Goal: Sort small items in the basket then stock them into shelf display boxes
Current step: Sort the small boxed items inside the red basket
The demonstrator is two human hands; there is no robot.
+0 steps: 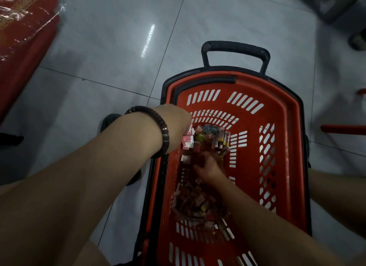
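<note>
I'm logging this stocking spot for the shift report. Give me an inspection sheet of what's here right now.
Surface: glossy grey tiled floor.
Job's things: red basket with a black handle stands on the floor; small items lie heaped on its bottom.
Clutter: red wrapped bundle on the floor, upper left.
Grippers: left hand, bead bracelet on its wrist, seems to grip pink packs over the basket's left wall; right hand is down among the items, blurred, grip unclear.
Cables: nothing seen.
Surroundings: dark shoe left of the basket; red bars at the right edge.
</note>
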